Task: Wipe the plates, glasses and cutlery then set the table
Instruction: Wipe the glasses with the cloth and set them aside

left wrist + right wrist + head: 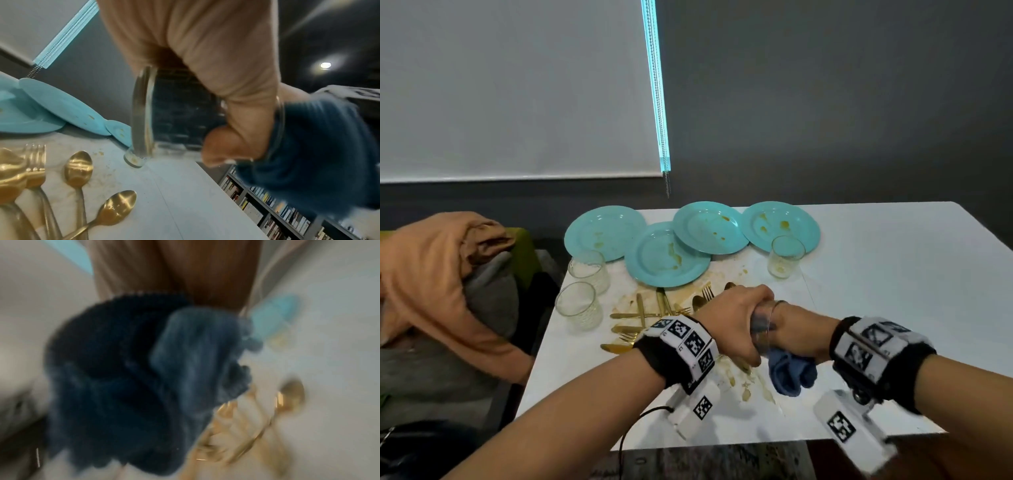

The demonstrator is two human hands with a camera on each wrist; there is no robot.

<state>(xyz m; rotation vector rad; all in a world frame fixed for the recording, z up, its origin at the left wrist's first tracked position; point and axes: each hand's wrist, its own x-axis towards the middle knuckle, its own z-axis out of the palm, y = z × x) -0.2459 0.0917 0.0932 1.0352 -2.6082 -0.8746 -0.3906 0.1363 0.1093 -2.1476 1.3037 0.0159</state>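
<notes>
Four teal plates (667, 255) sit at the far side of the white tabletop (893, 274), overlapping, all w/ yellowish smears. I've got my left hand (732, 325) wrapped round a clear glass (763, 320), fingers (232, 91) curled over its side, glass tipped sideways above the tabletop near the front middle. My right hand (803, 330) is at the mouth of that glass w/ a blue cloth (791, 371); cloth is pushed into the glass and its loose end hangs below. Right wrist view is badly blurred, so I can't tell exactly how the right fingers sit, but the cloth bunches straight out of that hand.

Three other glasses stand upright: two near the left edge (580, 305), one just in front of the rightmost plate (786, 257) w/ residue in the bottom. Gold cutlery (650, 315) (forks, spoons, knives) lies in a loose, crossed pile between the plates and my hands, on a stained patch of tabletop.

Off to the left, approx level w/ the glasses, an orange garment (431, 274) is draped over a grey cushion.
</notes>
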